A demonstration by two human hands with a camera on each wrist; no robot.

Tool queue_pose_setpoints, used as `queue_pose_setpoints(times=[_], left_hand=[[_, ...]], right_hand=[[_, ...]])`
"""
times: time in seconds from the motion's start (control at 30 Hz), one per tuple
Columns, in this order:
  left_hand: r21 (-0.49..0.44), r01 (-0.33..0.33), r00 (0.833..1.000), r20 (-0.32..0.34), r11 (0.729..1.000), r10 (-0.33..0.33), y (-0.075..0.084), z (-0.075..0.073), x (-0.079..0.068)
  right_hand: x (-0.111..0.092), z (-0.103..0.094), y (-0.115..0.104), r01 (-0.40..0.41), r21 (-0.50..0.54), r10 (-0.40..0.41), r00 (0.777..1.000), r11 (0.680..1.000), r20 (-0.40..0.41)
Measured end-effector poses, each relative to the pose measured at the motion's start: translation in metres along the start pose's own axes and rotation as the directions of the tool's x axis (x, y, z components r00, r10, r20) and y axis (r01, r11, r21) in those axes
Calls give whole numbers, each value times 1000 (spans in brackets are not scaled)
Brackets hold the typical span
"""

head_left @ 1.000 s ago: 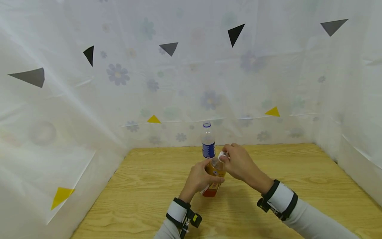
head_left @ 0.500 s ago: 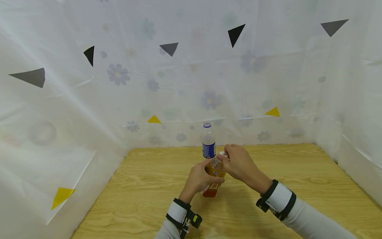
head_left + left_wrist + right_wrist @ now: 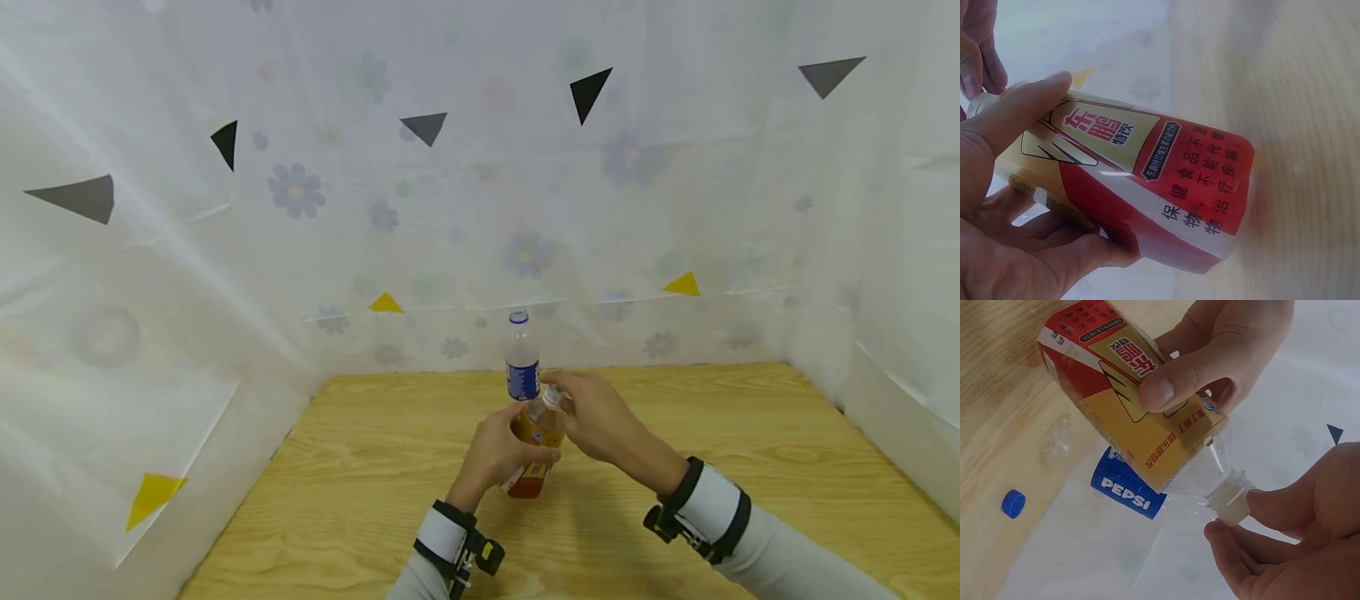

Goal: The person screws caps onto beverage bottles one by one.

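A clear plastic drink bottle (image 3: 534, 477) with a yellow and red label leans slightly over the table in the head view. My left hand (image 3: 491, 450) grips it round the middle, the thumb across the label (image 3: 1166, 162) in the left wrist view. At its neck, my right hand (image 3: 597, 414) pinches the white bottle cap (image 3: 1234, 509) between thumb and fingertips. The right wrist view shows the cap on the bottle's mouth, with the threaded neck visible beside it. Just behind stands an upright Pepsi bottle (image 3: 522, 377) with a blue label and an uncapped mouth.
A loose blue cap (image 3: 1014, 504) lies on the wooden table (image 3: 360, 467) near the Pepsi bottle's base. White flower-patterned sheeting (image 3: 480, 192) with black, grey and yellow triangles encloses the table at the back and sides.
My right hand's fingers have turned and shifted around the white cap, which shows more now. My left hand keeps its hold on the bottle; the head view has tilted slightly.
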State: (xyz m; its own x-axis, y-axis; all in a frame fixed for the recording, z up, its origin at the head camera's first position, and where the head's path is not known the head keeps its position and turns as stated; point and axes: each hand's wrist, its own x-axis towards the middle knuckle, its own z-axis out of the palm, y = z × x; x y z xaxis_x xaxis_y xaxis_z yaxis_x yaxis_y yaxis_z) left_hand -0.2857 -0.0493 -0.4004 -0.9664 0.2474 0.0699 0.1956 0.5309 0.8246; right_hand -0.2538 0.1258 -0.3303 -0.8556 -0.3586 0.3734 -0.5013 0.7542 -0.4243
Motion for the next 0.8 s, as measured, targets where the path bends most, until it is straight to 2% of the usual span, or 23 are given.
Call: queue_pose_setpoints(times=[0.43, 0.8], left_hand=[[5, -31, 1000, 5, 1000, 31, 1, 1, 1], [13, -42, 999, -5, 999, 42, 0, 2, 2]], right_hand=[[4, 6, 7, -22, 0, 22, 998, 1000, -66], [8, 11, 11, -47, 7, 48, 995, 999, -83]])
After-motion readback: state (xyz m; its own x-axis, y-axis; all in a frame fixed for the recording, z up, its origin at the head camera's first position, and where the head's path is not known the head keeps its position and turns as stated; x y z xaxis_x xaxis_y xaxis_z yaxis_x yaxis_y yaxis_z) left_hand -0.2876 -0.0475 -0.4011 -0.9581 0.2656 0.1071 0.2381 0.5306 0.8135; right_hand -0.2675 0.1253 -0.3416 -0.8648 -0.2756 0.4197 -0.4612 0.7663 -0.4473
